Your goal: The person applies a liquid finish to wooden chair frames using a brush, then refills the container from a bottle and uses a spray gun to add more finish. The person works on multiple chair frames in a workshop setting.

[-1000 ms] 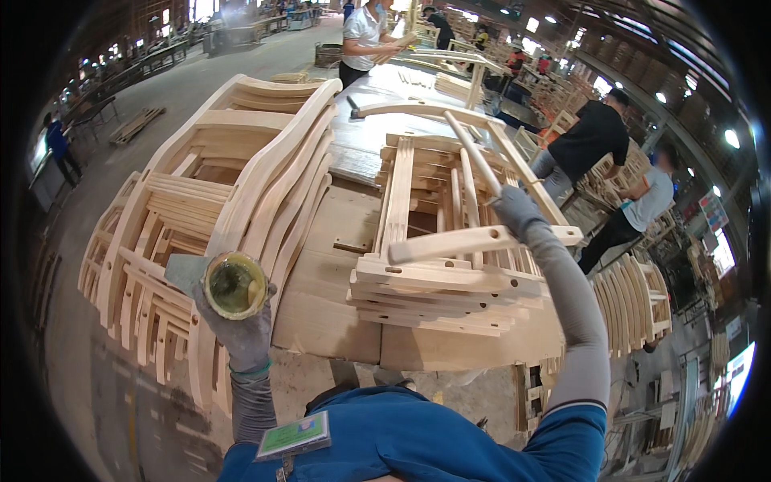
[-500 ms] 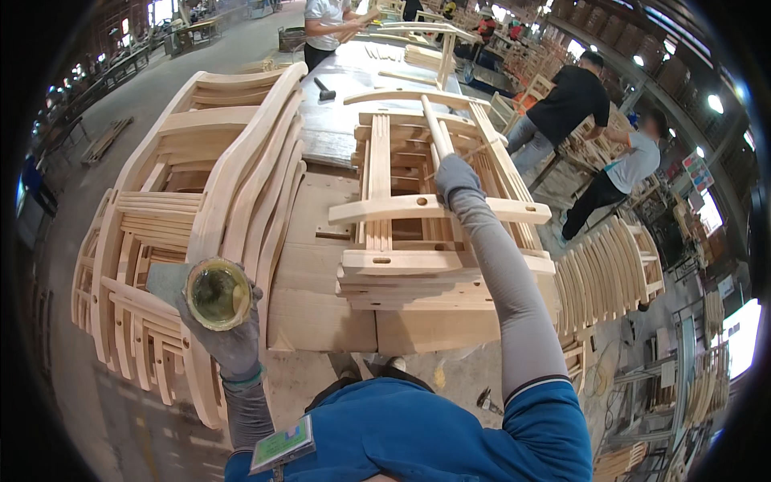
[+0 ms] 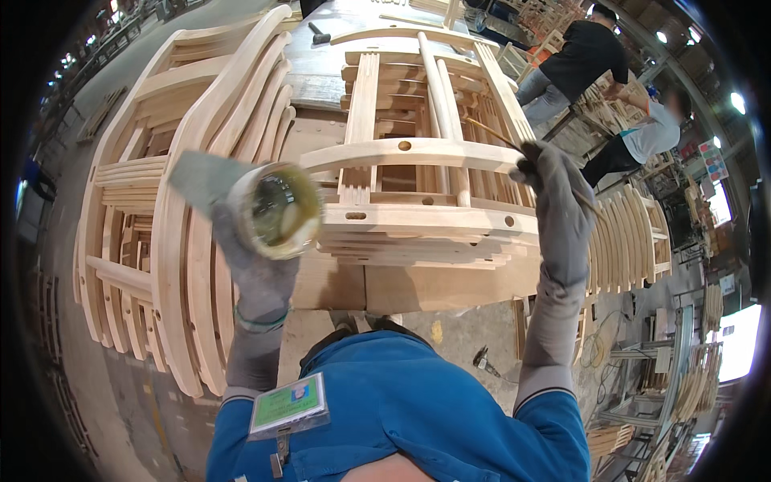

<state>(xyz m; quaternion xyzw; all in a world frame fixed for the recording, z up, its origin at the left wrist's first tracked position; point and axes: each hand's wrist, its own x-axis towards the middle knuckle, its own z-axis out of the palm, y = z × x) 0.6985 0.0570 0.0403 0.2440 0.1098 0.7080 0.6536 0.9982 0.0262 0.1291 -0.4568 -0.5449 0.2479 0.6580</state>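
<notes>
My left hand [image 3: 255, 273], in a grey glove, is closed around a round cup [image 3: 315, 210] of yellowish, glossy liquid. A flat grey piece [image 3: 206, 181] sticks out beside the cup; how it is held is hidden. My right hand [image 3: 562, 210], also gloved, pinches a thin stick [image 3: 491, 132] near the right end of a curved wooden crosspiece [image 3: 353, 153]. That crosspiece has a round hole and belongs to a light wood chair frame lying on a stack of similar frames [image 3: 434, 218]. Two round rods [image 3: 431, 88] run along the upper frame.
Tall curved wooden frames [image 3: 186, 136] are stacked at the left. A hammer [image 3: 319, 34] lies on the metal-topped table [image 3: 317, 87] beyond. Cardboard [image 3: 458, 283] is under the middle stack. Two people [image 3: 585, 56] work at the far right, near more stacked frames [image 3: 622, 241]. A tool [image 3: 485, 363] lies on the floor.
My right hand has come back and right from the rods to the crosspiece's right end. My left hand has brought the cup right and up, closer to the middle stack. The view has shifted.
</notes>
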